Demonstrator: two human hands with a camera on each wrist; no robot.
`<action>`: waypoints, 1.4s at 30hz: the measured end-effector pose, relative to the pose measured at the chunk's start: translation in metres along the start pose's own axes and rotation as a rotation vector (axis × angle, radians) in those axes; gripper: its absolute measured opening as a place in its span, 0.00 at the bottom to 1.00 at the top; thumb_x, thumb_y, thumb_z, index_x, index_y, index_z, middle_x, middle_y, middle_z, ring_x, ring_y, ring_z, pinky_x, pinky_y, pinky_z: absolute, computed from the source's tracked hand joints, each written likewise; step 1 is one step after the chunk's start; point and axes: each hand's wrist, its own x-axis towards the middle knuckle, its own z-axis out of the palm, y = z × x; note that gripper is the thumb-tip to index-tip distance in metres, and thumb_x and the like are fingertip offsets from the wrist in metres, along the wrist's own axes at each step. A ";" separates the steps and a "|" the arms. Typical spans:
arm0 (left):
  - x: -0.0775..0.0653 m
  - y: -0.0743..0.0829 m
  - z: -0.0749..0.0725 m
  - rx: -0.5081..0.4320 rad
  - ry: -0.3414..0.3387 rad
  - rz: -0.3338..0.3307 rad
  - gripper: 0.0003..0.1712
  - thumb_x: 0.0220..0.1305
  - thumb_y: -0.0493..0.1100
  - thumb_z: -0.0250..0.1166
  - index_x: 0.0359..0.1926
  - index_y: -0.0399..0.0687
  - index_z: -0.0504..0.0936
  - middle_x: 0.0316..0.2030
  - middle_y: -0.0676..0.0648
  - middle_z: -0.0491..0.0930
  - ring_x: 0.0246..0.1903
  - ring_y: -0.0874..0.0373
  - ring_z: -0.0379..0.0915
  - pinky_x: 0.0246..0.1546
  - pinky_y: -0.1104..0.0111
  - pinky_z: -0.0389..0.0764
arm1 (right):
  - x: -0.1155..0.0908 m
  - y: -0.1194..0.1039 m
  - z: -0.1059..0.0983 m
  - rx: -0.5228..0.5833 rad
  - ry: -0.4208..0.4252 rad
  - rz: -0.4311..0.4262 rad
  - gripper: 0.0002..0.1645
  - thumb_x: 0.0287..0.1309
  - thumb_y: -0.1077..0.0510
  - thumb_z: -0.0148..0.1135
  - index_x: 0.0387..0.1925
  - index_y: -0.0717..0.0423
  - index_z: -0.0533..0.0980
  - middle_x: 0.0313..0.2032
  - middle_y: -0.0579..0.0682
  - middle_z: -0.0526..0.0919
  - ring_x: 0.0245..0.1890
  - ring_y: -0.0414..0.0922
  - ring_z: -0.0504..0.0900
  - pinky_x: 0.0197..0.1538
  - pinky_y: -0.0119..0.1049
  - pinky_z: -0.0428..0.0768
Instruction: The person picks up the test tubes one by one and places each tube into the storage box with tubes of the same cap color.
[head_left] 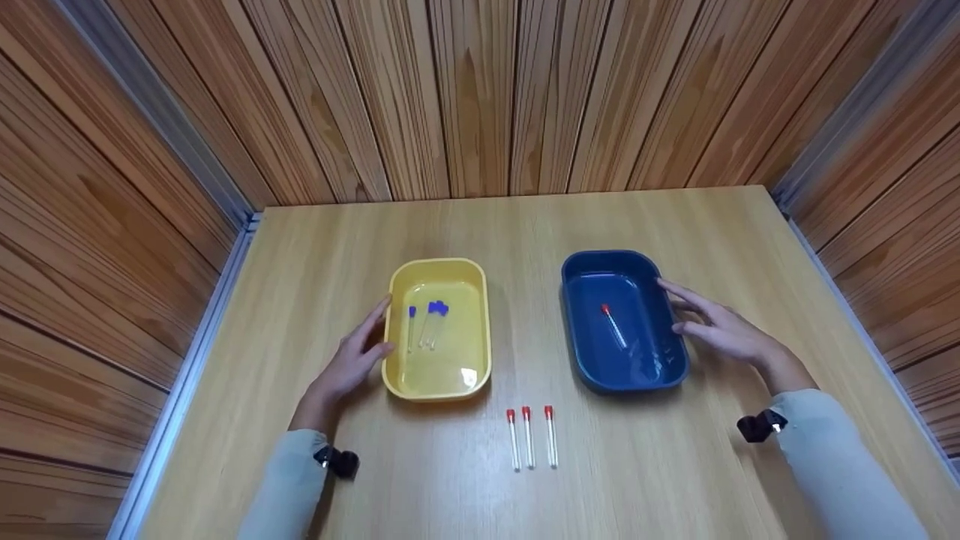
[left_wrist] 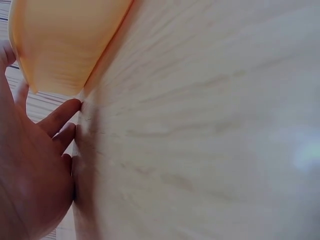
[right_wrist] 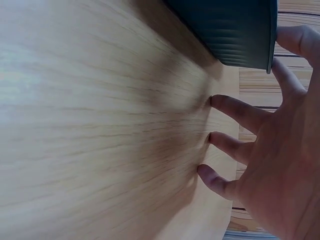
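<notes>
My left hand [head_left: 351,365] touches the left rim of a yellow tray [head_left: 450,384] with thumb and fingertips. Inside that tray lie several clear tubes with blue-purple caps [head_left: 437,307]. On the other side, my right hand [head_left: 726,332] rests its thumb and forefinger against the right rim of a dark blue tray [head_left: 631,381]. One red-capped tube [head_left: 613,328] lies slanted in it. Both wrist views show spread fingers, the lower ones on the tabletop, beside the yellow tray's wall [left_wrist: 65,45] and the blue tray's wall [right_wrist: 230,30].
Three red-capped tubes [head_left: 528,437] lie side by side on the wooden table [head_left: 525,225], in front of the gap between the trays. Wood-panelled walls [head_left: 480,97] stand behind and at both sides. A metal rail [head_left: 199,360] runs along the left edge.
</notes>
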 end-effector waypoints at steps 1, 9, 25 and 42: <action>0.000 0.001 -0.001 0.004 -0.001 -0.001 0.45 0.87 0.45 0.60 0.93 0.57 0.49 0.90 0.36 0.57 0.92 0.36 0.48 0.92 0.37 0.44 | 0.000 0.000 0.000 0.004 -0.002 0.003 0.46 0.86 0.52 0.57 0.93 0.44 0.48 0.91 0.67 0.53 0.85 0.80 0.59 0.77 0.88 0.59; 0.002 0.011 -0.007 0.031 -0.007 -0.049 0.46 0.85 0.45 0.62 0.93 0.60 0.50 0.92 0.40 0.55 0.93 0.39 0.43 0.92 0.37 0.43 | 0.003 0.000 0.000 -0.002 -0.004 0.009 0.48 0.86 0.50 0.58 0.94 0.42 0.47 0.91 0.66 0.51 0.86 0.79 0.59 0.78 0.88 0.57; 0.009 0.045 -0.012 0.301 0.215 -0.099 0.43 0.81 0.53 0.67 0.89 0.63 0.62 0.87 0.42 0.65 0.88 0.36 0.58 0.87 0.31 0.59 | 0.003 -0.001 -0.002 0.026 -0.009 0.003 0.45 0.86 0.58 0.52 0.93 0.44 0.48 0.90 0.68 0.55 0.85 0.79 0.61 0.78 0.86 0.59; 0.003 0.071 0.005 0.468 0.216 -0.053 0.45 0.75 0.60 0.73 0.87 0.65 0.67 0.80 0.38 0.72 0.81 0.36 0.66 0.77 0.36 0.66 | 0.003 0.000 -0.004 0.041 -0.038 -0.050 0.44 0.86 0.61 0.50 0.93 0.52 0.47 0.89 0.71 0.53 0.81 0.80 0.68 0.75 0.82 0.72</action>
